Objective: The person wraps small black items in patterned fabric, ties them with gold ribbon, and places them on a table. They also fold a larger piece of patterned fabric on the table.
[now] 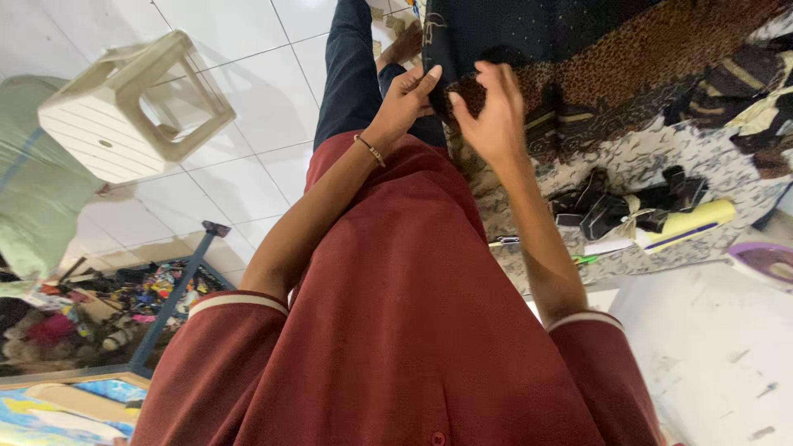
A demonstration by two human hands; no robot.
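Note:
A dark blue and brown patterned cloth [595, 49] lies over a table on the right and hangs off its near edge. My left hand [406, 97], with a thin bracelet on the wrist, pinches the cloth's edge with its fingertips. My right hand [493, 116] grips the same edge just beside it, fingers curled over a brown patterned part. The two hands almost touch. My red shirt [396, 330] fills the lower middle of the view, and my dark trousers [347, 74] and a bare foot [403, 43] show above it.
A cream plastic stool [132, 107] stands on the white tiled floor at the left. On the table's patterned cover lie black clips [611, 206], a yellow roll [690, 223] and a purple object [764, 260]. A blue-framed rack of mixed small items [124, 310] sits lower left.

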